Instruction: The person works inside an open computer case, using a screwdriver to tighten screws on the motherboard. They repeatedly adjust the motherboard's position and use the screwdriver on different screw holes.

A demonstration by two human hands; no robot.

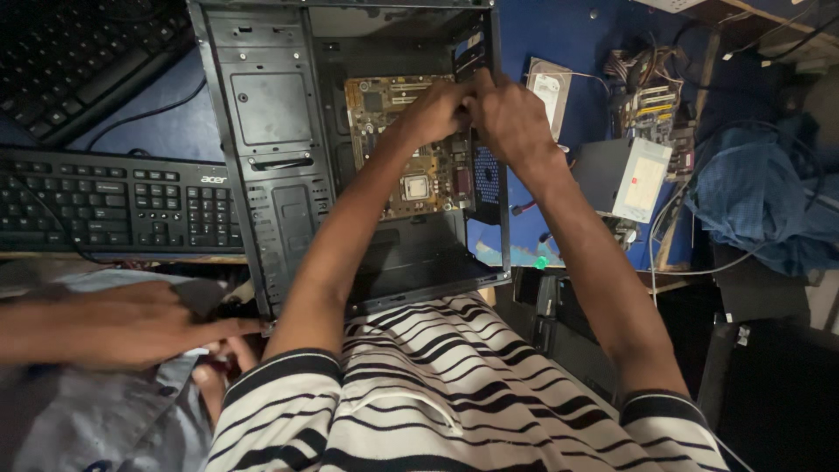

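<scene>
Both hands, left hand (pixel 437 109) & right hand (pixel 511 118), pinch smth tiny at the motherboard (pixel 411 170)'s far-right edge inside the case (pixel 271 131), so imo keep wrists steady, go slow.

Wore a short-sleeved top, white with wavy black stripes, each sleeve finished in a broad black cuff band just above the elbow. Showed bare forearms below the cuffs down to the left hand (pixel 434 112) and the right hand (pixel 509 118). Carried no rings, watch or gloves.
</scene>
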